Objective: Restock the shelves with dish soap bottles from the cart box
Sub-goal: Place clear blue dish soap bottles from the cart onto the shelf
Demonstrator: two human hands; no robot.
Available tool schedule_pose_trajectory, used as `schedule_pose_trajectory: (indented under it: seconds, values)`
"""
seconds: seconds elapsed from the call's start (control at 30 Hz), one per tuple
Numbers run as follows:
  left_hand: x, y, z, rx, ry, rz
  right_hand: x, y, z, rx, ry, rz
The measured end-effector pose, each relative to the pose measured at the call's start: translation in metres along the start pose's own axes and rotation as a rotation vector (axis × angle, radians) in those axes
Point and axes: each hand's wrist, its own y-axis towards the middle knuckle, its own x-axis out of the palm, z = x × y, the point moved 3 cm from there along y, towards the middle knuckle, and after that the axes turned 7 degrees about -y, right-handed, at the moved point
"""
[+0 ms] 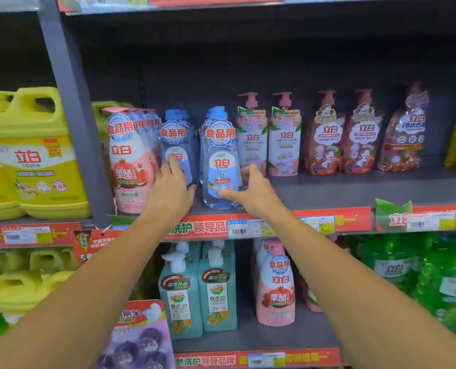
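Blue 立白 bottle (pixel 222 166) labelled 食品用, between right fingers (pixel 248 171); left fingers (pixel 172 166) straight.

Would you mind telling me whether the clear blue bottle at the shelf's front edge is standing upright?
Upright: the blue bottle stands on its base, cap on top, right hand gripping it.

Both hands at the blue dish soap bottles on the middle shelf

The right hand (pixel 250 191) curls round the front clear blue bottle (pixel 221 166), thumb on its label; the left hand (pixel 172 191) lies flat against the bottle behind (pixel 177 145) (fingers (pixel 172 166) straight). A pink bottle (pixel 128 166) stands just left, on the grey shelf (pixel 341 193).
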Motion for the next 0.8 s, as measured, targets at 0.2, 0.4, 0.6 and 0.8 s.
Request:
schedule_pose_trajectory:
  seconds: [0.2, 0.4, 0.6, 0.8]
  values:
    - [-0.01, -0.04, -0.005, 0.068, -0.067, -0.064, 0.002, -0.005, -0.003, 0.023, -0.124, 0.039]
    - [0.011, -0.07, -0.023, 0.223, 0.024, 0.01, 0.023, -0.029, -0.02, -0.06, -0.429, 0.275]
    - [0.014, -0.069, -0.025, 0.214, 0.008, 0.052, 0.032, -0.013, -0.032, -0.005, -0.494, 0.305]
    - [0.012, -0.07, -0.026, 0.212, -0.001, 0.061, 0.045, 0.011, -0.036, 0.068, -0.472, 0.275]
